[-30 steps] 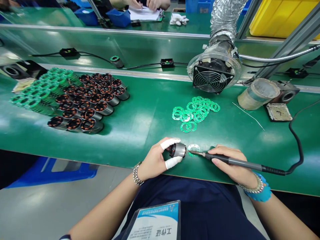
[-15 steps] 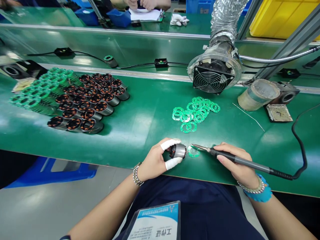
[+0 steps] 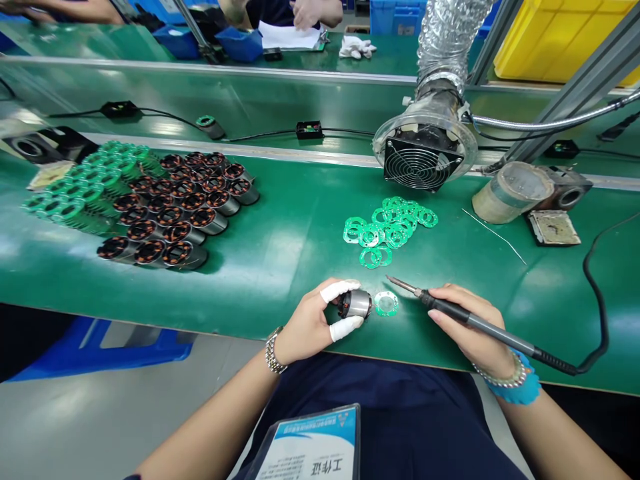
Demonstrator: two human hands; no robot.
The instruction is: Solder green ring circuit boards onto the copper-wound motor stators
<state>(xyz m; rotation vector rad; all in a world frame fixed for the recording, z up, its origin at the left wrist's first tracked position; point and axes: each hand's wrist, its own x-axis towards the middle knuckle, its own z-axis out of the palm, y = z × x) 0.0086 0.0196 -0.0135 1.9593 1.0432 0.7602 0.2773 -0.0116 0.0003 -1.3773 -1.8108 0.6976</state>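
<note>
My left hand [image 3: 314,319], with white covers on thumb and finger, grips a motor stator [image 3: 358,303] lying on its side, a silver cylinder with dark ends and copper windings. Just right of it, a green ring-shaped circuit board [image 3: 386,303] lies flat on the bench; I cannot tell whether the stator's wires touch it. My right hand [image 3: 470,327] is closed around the handle of a soldering iron [image 3: 450,311]. The iron's tip points left, a little above the ring board and apart from it. Several more ring boards [image 3: 395,223] lie in a loose pile beyond.
Rows of stators [image 3: 183,207] stand at left, beside others topped with green boards [image 3: 83,180]. A fan with a duct [image 3: 423,163] hangs at the back. At right are a solder wire [image 3: 495,235], a round container [image 3: 510,193] and a sponge tray [image 3: 554,228]. A person's hands show across the bench.
The soldering iron's tip has lifted away from the ring board, up the picture. My left hand still holds the stator in nearly the same place. The person's hands opposite have moved apart.
</note>
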